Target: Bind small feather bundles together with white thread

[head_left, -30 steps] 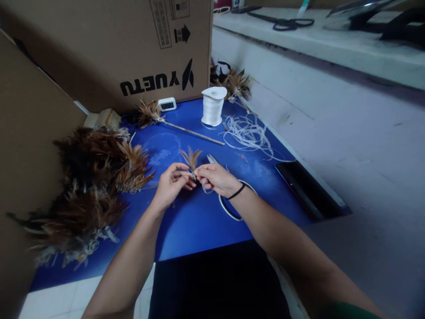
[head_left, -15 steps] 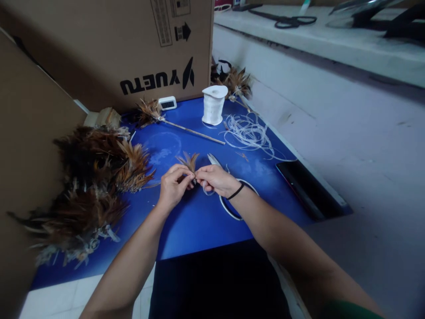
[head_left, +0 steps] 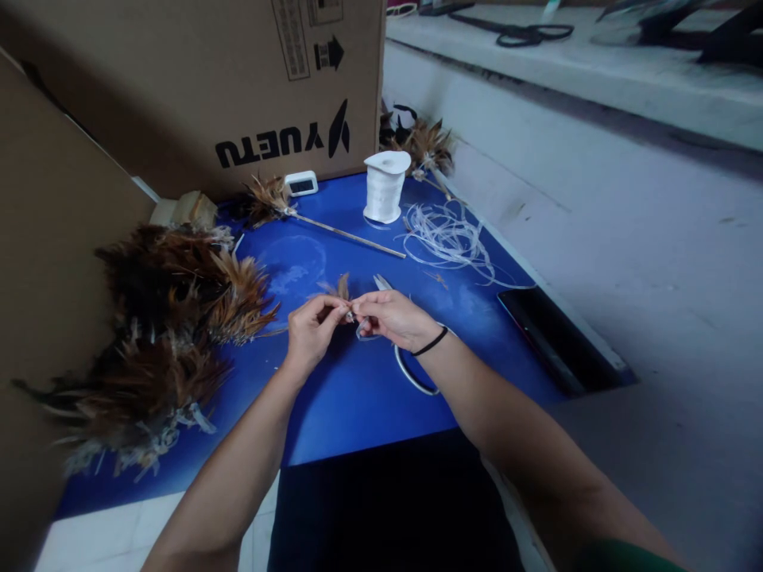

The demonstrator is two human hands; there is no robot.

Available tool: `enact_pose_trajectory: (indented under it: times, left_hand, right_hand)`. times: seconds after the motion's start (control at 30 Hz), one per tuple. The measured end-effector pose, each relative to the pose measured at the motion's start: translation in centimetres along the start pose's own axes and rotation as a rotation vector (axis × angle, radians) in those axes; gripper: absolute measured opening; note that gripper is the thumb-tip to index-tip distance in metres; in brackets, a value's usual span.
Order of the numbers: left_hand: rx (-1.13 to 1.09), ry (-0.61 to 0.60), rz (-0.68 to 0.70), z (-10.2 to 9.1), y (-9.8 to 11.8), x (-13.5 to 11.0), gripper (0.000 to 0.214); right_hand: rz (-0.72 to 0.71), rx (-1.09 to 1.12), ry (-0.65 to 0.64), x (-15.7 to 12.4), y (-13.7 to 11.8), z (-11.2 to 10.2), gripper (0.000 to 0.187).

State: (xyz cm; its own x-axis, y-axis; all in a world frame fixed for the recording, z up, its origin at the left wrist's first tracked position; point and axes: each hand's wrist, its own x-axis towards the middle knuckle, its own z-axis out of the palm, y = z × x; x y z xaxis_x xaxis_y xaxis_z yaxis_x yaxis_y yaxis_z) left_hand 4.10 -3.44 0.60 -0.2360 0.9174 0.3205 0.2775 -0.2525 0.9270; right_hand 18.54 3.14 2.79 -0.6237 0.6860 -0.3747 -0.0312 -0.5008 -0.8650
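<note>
Over the middle of the blue table, my left hand pinches a small bunch of brown feathers by its base. The feather tips point away from me and are partly hidden by the fingers. My right hand meets it fingertip to fingertip, closed on a thin translucent ribbon that loops below the fingers. Under the right hand and wrist lie scissors, their blades pointing away and one pale handle ring showing.
Piles of brown feather bunches cover the table's left side. Farther back are a feather-tipped stick, a white ribbon spool, tangled ribbon strands and a small digital display. A phone lies right; a cardboard box stands behind.
My right hand has shifted slightly up and to the right, its fingers now over the bunch's base. The feathers have turned in the left fingers and show less.
</note>
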Motion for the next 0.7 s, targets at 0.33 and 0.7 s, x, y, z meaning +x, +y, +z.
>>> enact_pose_trajectory:
  times: [0.33, 0.7]
  left_hand:
    - [-0.109, -0.061, -0.137, -0.4, -0.3, 0.6, 0.017]
    - [-0.260, -0.077, -0.311, -0.6, 0.0, 0.7, 0.033]
  right_hand:
    - [-0.384, -0.612, 0.072, 0.1, 0.0, -0.8, 0.008]
    - [-0.429, -0.774, 0.047, -0.8, -0.3, -0.7, 0.012]
